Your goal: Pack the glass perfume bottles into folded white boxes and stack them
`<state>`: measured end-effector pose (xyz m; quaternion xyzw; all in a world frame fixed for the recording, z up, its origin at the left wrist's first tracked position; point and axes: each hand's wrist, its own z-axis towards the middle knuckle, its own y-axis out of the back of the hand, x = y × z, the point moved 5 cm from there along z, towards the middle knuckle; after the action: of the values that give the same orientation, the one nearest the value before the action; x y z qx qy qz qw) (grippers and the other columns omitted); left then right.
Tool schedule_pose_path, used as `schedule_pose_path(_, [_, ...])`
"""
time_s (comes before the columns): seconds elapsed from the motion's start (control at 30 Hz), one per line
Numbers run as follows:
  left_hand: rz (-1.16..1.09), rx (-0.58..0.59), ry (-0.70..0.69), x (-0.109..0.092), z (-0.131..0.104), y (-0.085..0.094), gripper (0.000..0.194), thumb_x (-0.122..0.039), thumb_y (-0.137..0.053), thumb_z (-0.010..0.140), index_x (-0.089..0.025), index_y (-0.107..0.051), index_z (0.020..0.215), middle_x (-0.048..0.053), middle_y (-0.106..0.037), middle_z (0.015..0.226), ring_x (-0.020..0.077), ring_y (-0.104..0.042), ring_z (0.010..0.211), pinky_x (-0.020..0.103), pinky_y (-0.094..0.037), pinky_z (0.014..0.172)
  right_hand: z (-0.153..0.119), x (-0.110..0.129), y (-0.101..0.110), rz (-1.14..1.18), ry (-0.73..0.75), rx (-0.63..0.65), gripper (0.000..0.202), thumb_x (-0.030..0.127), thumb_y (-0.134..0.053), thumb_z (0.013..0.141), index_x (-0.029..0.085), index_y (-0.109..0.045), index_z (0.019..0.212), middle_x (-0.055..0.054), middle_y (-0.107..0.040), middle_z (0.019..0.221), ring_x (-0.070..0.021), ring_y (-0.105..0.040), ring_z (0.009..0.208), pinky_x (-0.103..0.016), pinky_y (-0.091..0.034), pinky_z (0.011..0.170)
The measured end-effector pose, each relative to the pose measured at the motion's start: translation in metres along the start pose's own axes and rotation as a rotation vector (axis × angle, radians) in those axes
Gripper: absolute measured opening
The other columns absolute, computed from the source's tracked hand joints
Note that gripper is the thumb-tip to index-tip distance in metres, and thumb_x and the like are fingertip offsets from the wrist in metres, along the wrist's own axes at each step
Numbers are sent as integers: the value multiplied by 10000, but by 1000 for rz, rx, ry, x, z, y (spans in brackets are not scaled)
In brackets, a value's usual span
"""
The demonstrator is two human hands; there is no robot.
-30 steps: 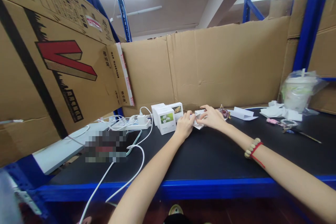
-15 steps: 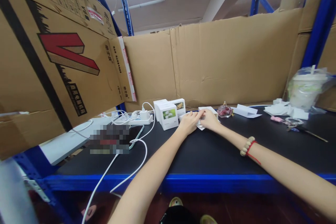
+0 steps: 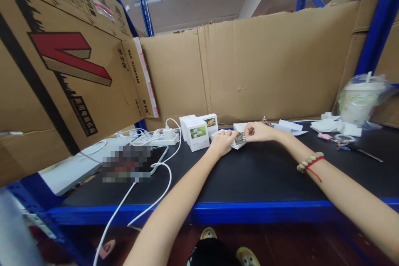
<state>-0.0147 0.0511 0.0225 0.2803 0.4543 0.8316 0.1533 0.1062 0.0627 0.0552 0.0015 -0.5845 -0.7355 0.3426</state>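
Observation:
A white card with a dark picture [image 3: 239, 138] lies on the black tabletop between my hands. My left hand [image 3: 222, 143] rests over its left side with the fingers pressed on white cards. At its right edge my right hand [image 3: 254, 132] pinches the card between thumb and fingers. Just left of my left hand stand white boxes, one with a white-flower picture [image 3: 198, 137] and one with an orange-flower picture [image 3: 211, 121]. Part of a white box [image 3: 239, 126] shows behind my right hand.
Left are a white power strip [image 3: 152, 140], cables and a pixelated device. To the right lie folded white paper [image 3: 288, 126], crumpled tissues [image 3: 330, 124], keys [image 3: 346, 143] and a bagged cup [image 3: 361, 102]. Cardboard walls [image 3: 280, 66] stand behind and left.
My right hand has moved right, away from my left hand, and the dark picture on the card now shows between them. The whole view has shifted slightly.

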Motion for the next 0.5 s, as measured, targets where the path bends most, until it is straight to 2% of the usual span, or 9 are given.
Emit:
schedule_pose_path(0.1, [26,23,-40,-3,-1,1,382,-131,-422,801,-212,-424,1174,61,-562,1083,191,-572,925,270,-464,657,-2,2,-8,124,-102,90,158,149,-536,587,189,-457,457,51,-477,435,-93,-470,417,-235,-412,445])
schedule_pose_path(0.23, [57,66,-43,-4,0,2,441,-104,-420,790,-194,-394,1221,75,-564,1085,185,-591,892,269,-471,663,-4,5,-15,281,-162,88,137,158,-580,583,196,-449,569,77,-475,422,-81,-443,328,-212,-371,349])
schedule_pose_path(0.3, [52,66,-33,-4,1,1,449,-104,-424,785,-184,-390,1226,82,-568,1071,186,-596,886,272,-475,665,-5,6,-19,345,-170,134,180,157,-603,573,198,-498,714,81,-507,431,-96,-464,318,-213,-371,340])
schedule_pose_path(0.4, [39,52,-20,-3,2,0,417,-108,-435,774,-163,-424,1187,88,-579,1039,198,-600,885,284,-480,672,-6,6,-19,402,-155,205,382,120,-571,575,198,-529,946,87,-534,455,-88,-470,333,-202,-372,360])
schedule_pose_path(0.5, [33,25,-6,-3,3,-1,365,-121,-420,786,-157,-450,1149,92,-594,1006,206,-606,880,293,-483,677,-5,3,-13,408,-118,225,417,121,-515,591,178,-571,1001,85,-529,465,-67,-430,349,-197,-352,387])
